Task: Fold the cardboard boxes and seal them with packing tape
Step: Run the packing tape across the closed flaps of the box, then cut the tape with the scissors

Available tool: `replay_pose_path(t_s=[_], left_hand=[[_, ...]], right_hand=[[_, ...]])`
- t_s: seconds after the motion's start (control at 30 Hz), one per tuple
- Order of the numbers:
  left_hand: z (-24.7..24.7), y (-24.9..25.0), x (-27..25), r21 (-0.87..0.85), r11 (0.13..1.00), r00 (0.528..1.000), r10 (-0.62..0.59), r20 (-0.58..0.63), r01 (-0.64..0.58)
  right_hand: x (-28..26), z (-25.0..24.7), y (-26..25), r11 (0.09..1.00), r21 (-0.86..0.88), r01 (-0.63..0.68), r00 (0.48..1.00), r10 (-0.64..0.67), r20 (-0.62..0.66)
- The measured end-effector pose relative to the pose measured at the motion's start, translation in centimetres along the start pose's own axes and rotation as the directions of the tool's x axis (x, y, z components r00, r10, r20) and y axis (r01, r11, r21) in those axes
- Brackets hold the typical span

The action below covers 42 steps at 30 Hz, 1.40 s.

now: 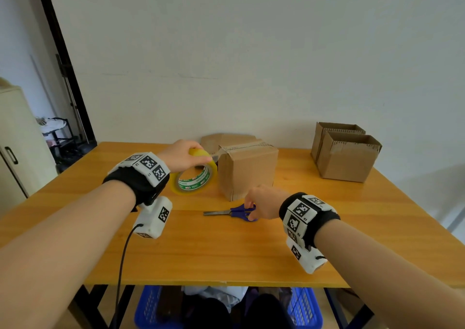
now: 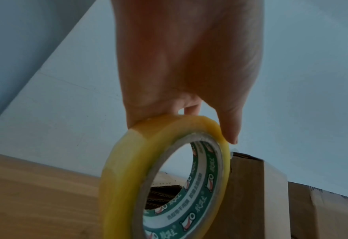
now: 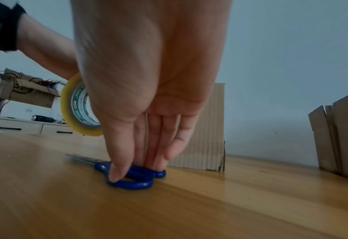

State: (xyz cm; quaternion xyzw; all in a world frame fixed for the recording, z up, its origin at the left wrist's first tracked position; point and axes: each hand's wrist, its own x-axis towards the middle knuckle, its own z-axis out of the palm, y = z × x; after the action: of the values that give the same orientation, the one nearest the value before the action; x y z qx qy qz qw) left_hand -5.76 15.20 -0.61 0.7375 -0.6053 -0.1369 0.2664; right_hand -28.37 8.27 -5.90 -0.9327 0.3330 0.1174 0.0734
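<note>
A closed cardboard box (image 1: pixel 247 172) stands mid-table with a strip of tape along its top seam. My left hand (image 1: pixel 187 156) grips a yellowish packing tape roll (image 1: pixel 195 181) by its upper rim, just left of the box; a short stretch of tape runs from the roll to the box's top left edge. In the left wrist view the hand (image 2: pixel 185 111) holds the roll (image 2: pixel 128 169) upright against the box (image 2: pixel 248 194). Blue-handled scissors (image 1: pixel 226 212) lie flat in front of the box. My right hand (image 3: pixel 135 169) pinches their handles (image 3: pixel 132 184) between thumb and fingers.
Two open-topped cardboard boxes (image 1: pixel 348 157) stand at the back right of the wooden table (image 1: pixel 226 253). Flat cardboard (image 1: pixel 221 138) lies behind the closed box. Blue baskets (image 1: pixel 151 308) sit under the table's front edge, and a cabinet (image 1: pixel 17 147) stands at the left.
</note>
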Motion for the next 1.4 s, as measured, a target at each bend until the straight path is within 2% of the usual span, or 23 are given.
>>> replay_pose_path(t_s=[0.17, 0.47, 0.67, 0.77, 0.87, 0.97, 1.07, 1.13, 1.23, 1.3, 1.4], left_hand=[[0.0, 0.0, 0.1, 0.010, 1.000, 1.000, 0.004, 0.013, -0.004], [0.2, 0.4, 0.4, 0.029, 0.999, 1.000, -0.023, -0.012, 0.023], [0.3, -0.1, 0.2, 0.024, 0.999, 0.999, -0.033, -0.026, 0.033], [0.2, -0.4, 0.0, 0.014, 0.999, 0.999, -0.036, -0.021, 0.036], [0.2, -0.4, 0.0, 0.016, 0.999, 0.999, -0.038, -0.026, 0.039], [0.2, -0.2, 0.0, 0.053, 0.997, 0.998, -0.059, -0.030, 0.060], [0.3, -0.1, 0.0, 0.071, 0.995, 0.997, -0.073, -0.031, 0.075], [0.4, 0.0, 0.0, 0.065, 0.996, 0.997, -0.066, -0.032, 0.068], [0.7, 0.0, 0.2, 0.028, 0.999, 0.999, -0.043, -0.016, 0.044], [0.9, 0.2, 0.1, 0.033, 0.998, 0.999, -0.045, -0.012, 0.046], [1.0, 0.5, 0.0, 0.048, 0.998, 0.999, -0.039, -0.022, 0.040]], right_hand=[[0.3, 0.1, -0.1, 1.000, 0.011, -0.007, 1.000, 0.007, 0.002], [0.9, 0.5, -0.5, 0.997, -0.075, -0.014, 1.000, 0.013, -0.020], [0.5, -0.2, -0.1, 0.996, -0.077, -0.052, 0.998, 0.055, 0.037], [-0.1, -1.0, 0.6, 0.998, -0.006, -0.064, 0.996, 0.064, 0.068], [-0.6, -1.4, 1.4, 0.977, 0.196, -0.082, 0.995, 0.067, 0.079], [-1.1, -1.8, 2.1, 0.907, 0.417, -0.066, 0.998, 0.054, 0.040], [-1.4, -2.2, 2.2, 0.817, 0.572, -0.070, 0.997, 0.045, 0.057], [-1.6, -2.3, 1.8, 0.722, 0.685, -0.093, 0.995, 0.048, 0.085], [-1.9, -2.3, 0.9, 0.508, 0.854, -0.110, 0.994, 0.033, 0.109], [-1.8, -2.4, 0.3, 0.407, 0.906, -0.114, 0.993, 0.032, 0.111], [-1.3, -2.4, -0.3, 0.355, 0.929, -0.107, 0.994, 0.046, 0.097]])
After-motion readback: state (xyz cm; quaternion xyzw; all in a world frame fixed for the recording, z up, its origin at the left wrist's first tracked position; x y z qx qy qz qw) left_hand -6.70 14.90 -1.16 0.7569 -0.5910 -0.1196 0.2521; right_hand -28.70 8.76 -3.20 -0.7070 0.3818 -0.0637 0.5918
